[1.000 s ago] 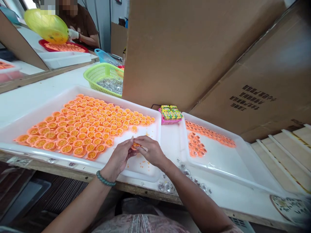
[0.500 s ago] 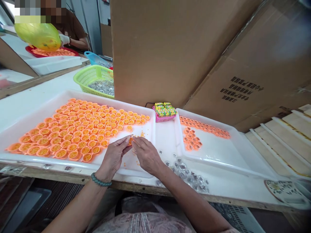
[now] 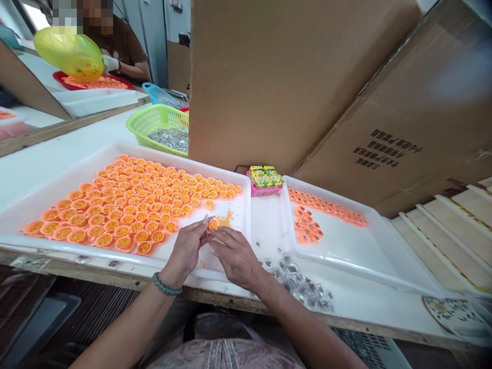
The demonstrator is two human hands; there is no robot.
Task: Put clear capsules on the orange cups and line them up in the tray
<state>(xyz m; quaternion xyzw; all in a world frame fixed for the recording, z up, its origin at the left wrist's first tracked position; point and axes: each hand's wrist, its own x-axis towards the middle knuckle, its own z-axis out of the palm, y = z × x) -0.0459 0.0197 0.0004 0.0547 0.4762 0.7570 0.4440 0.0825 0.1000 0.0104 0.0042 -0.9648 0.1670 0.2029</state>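
A small orange cup (image 3: 213, 224) with yellow-orange bits in it is held between both hands, over the right part of a white tray (image 3: 243, 236). My left hand (image 3: 186, 248), a green bead bracelet at its wrist, pinches the cup from the left. On the other side, the fingertips of my right hand (image 3: 237, 256) close on it; part of the cup is hidden behind them. Rows of similar filled orange cups (image 3: 130, 215) cover the tray's left and middle. Loose yellow-orange bits (image 3: 227, 219) lie just beyond the right hand.
Clear plastic pieces (image 3: 300, 284) lie right of my right forearm. A second white tray (image 3: 346, 251) holds orange cups with dark-marked tops. A pink basket (image 3: 265, 191) of small yellow-green packs, a green basket (image 3: 144, 134) and cardboard (image 3: 261, 77) stand behind. A co-worker's gloved hand (image 3: 111, 63) holds a yellow bowl.
The cup's open top now shows more plainly between my fingers. More loose bits show on the tray behind my right hand. The whole view has shifted slightly.
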